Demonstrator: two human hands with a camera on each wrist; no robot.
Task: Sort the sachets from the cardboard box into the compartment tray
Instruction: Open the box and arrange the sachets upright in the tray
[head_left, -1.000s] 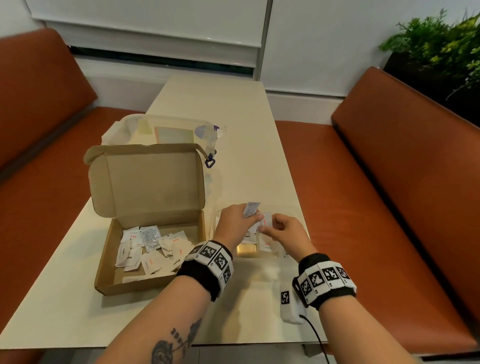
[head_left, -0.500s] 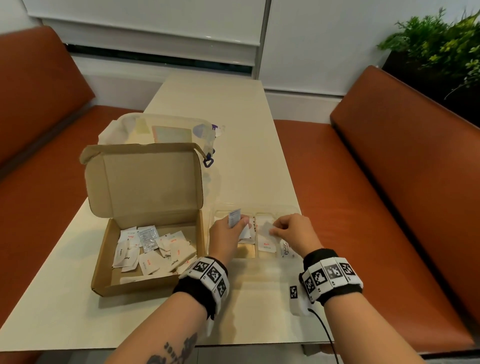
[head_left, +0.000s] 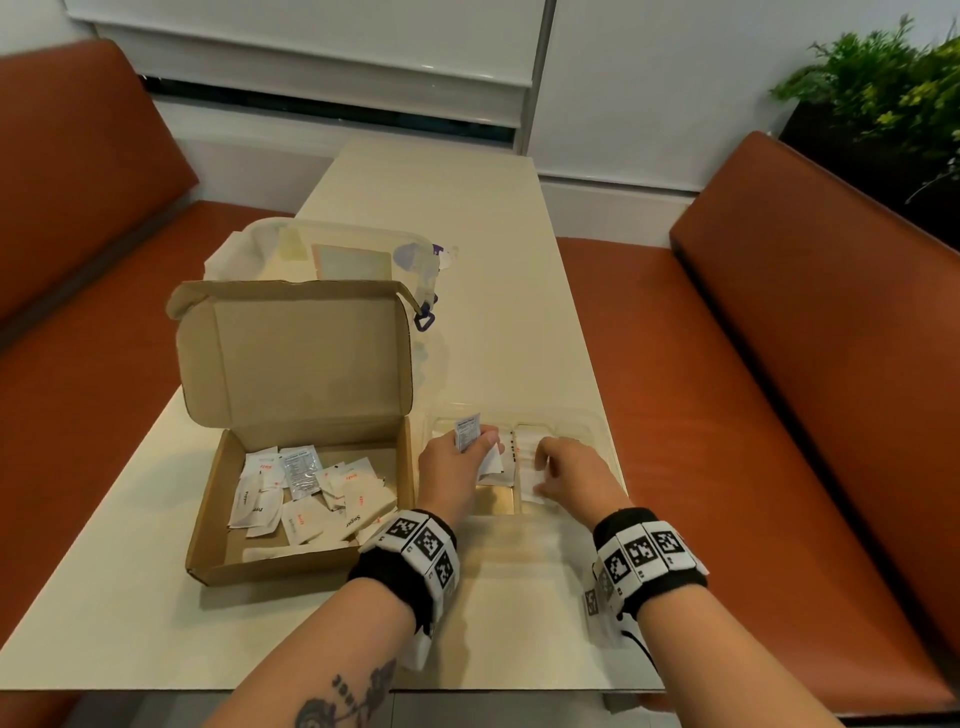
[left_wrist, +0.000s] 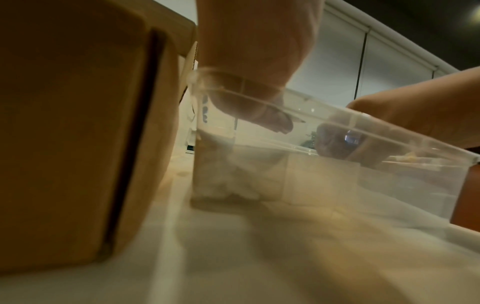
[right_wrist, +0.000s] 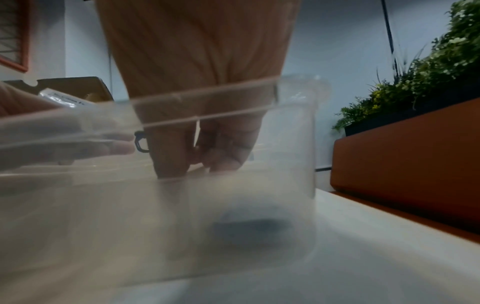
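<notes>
The open cardboard box (head_left: 270, 569) stands at the left with several white sachets (head_left: 311, 493) loose inside. To its right is the clear compartment tray (head_left: 584, 415), holding a few sachets. My left hand (head_left: 478, 441) hovers over the tray's left compartment and pinches a printed sachet (head_left: 466, 434) upright between thumb and fingers. My right hand (head_left: 540, 470) reaches down into the neighbouring compartment, its thumb and fingertips on a white sachet (head_left: 527, 475) lying low there. The right wrist view shows those fingers (right_wrist: 168, 164) pointing down to the tray floor behind the rim (right_wrist: 207, 121).
A clear lidded plastic container (head_left: 353, 254) sits behind the box. Orange benches (head_left: 779, 415) run along both sides of the narrow table (head_left: 467, 234). A small white tagged device (head_left: 592, 603) lies by my right wrist. A plant (head_left: 883, 93) stands at the far right.
Both hands have come down towards the tray. The left hand carried its sachet left and lower. The right hand lowered its sachet into a compartment.
</notes>
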